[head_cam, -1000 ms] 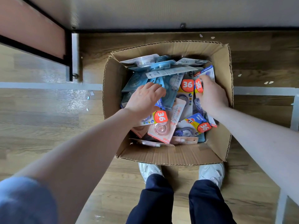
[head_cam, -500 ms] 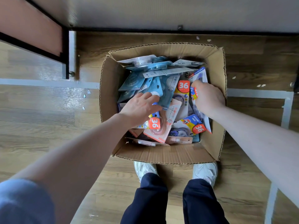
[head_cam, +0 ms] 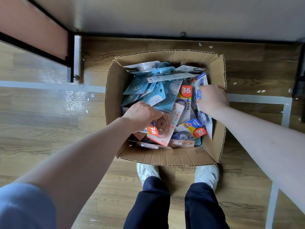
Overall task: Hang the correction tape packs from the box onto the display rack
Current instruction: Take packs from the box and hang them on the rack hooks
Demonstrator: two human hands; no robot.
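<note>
stage: early — box point(head_cam: 166, 156) full of packs point(head_cam: 165, 96) | left hand point(head_cam: 142, 115) grips a blue pack, right hand point(head_cam: 212, 100) pinches another | left: all hanging — rack unseen

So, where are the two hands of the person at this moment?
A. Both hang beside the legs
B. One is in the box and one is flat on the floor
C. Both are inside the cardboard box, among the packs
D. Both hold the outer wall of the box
C: the left hand and the right hand both reach down into the cardboard box, among the correction tape packs.
</note>
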